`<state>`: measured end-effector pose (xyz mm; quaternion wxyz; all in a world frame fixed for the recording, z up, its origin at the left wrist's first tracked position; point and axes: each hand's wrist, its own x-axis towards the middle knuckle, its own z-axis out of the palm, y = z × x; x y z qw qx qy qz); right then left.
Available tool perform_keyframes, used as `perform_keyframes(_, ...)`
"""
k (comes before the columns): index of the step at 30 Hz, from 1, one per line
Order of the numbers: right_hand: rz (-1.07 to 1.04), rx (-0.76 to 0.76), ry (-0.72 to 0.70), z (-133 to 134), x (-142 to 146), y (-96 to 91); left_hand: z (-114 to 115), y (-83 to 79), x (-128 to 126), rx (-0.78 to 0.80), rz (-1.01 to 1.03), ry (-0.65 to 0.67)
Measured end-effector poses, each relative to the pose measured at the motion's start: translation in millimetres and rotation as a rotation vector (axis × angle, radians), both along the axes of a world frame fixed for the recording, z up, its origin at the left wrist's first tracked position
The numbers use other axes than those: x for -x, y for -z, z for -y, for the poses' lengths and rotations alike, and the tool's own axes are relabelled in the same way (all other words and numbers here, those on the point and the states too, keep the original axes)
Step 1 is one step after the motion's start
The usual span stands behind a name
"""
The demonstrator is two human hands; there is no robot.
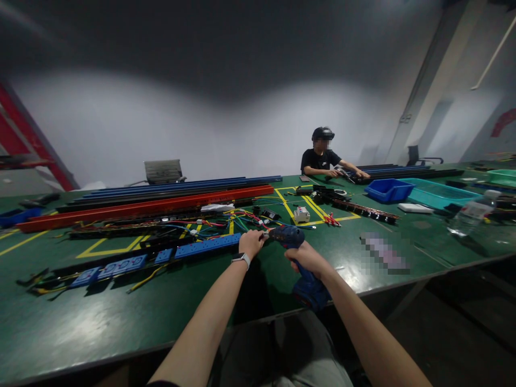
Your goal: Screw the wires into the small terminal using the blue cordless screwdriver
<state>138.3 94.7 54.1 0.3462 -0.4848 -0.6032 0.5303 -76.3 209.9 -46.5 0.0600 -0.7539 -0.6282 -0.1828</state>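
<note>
My right hand [308,258] is wrapped around the handle of a blue cordless drill [287,235], which lies over on its side with its chuck pointing left. The drill's tip reaches my left hand [250,244]. That hand is closed at the right end of a long strip of blue power sockets [207,246]; what its fingers pinch is hidden. The strip lies along the table to the left, with a yellow-green wire [149,278] coming off its near side. Just beyond the hands are coloured wires [242,221] and a small white block [301,215].
Orange [161,203] and blue rails lie along the far side of the green table [121,322]. On the right are a blue bin [389,190], a teal tray [439,196] and a clear bottle [470,217]. A person in black [320,158] works across the table.
</note>
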Motion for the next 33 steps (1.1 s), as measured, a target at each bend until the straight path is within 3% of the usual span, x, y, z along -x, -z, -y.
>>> perform_keyframes(33,0.015,0.01,0.004,-0.1,0.1,0.4,-1.4,1.0,0.3,-0.003,-0.007,0.002)
